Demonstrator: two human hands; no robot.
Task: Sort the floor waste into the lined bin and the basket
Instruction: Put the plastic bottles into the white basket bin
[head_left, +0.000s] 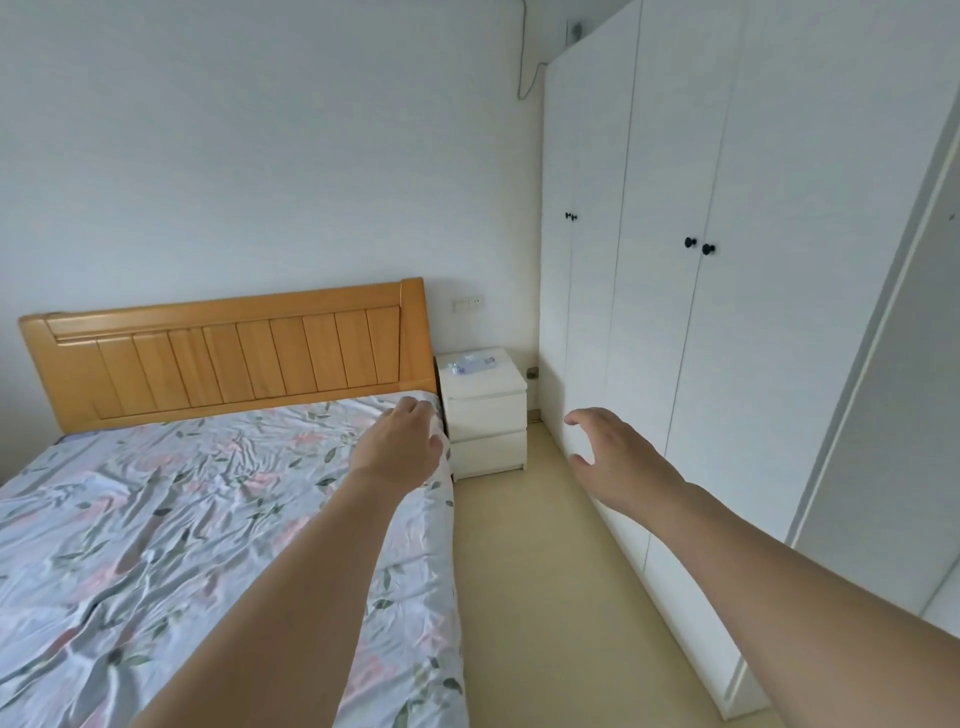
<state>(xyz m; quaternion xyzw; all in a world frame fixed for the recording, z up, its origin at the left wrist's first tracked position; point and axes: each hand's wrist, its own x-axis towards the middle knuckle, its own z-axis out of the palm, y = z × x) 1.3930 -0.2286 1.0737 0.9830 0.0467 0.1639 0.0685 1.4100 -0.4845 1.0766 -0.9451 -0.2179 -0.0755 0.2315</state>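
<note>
Two hands were held out empty. Left hand (410, 441) was seen loosely curled over the bed (171, 519) edge; right hand (613, 457) spread wide above the floor strip (540, 571). No waste, bin or basket was in view. Searching was judged underway; locating them comes next.

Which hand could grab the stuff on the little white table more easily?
Probably the left hand. It hangs open over the bed's corner, right beside the nightstand with the bluish packet on top. The right hand, also open, sits across the aisle near the wardrobe.
</note>
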